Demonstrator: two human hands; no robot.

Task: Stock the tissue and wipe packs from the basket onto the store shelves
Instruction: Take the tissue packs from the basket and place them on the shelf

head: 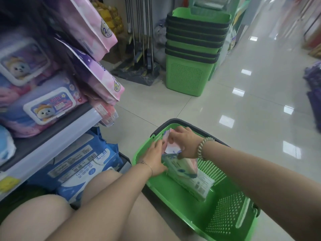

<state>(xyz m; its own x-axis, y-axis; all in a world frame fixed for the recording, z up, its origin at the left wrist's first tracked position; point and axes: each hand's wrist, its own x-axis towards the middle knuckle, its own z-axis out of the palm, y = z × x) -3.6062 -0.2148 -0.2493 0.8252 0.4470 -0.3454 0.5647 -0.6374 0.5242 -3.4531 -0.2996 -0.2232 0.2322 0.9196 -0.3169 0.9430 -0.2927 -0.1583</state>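
A green basket (231,214) sits on the floor in front of my knees. Inside it a long white tissue pack (192,181) leans against the far wall, under a pastel pack (186,164). My right hand (184,143) pinches a small pink-and-white pack (171,147) at the basket's far corner. My left hand (153,158) lies with straight fingers against the left side of the same packs. To my left stands the shelf (57,141) with purple baby-wipe packs (43,108) on top and blue tissue packs (81,171) below.
A stack of green baskets (192,54) stands farther down the aisle, beside mop handles (139,32). Pink packs (97,28) hang over the shelf's end. Glossy tiled floor (251,101) stretches to the right, with dark purple goods (314,91) at its right edge.
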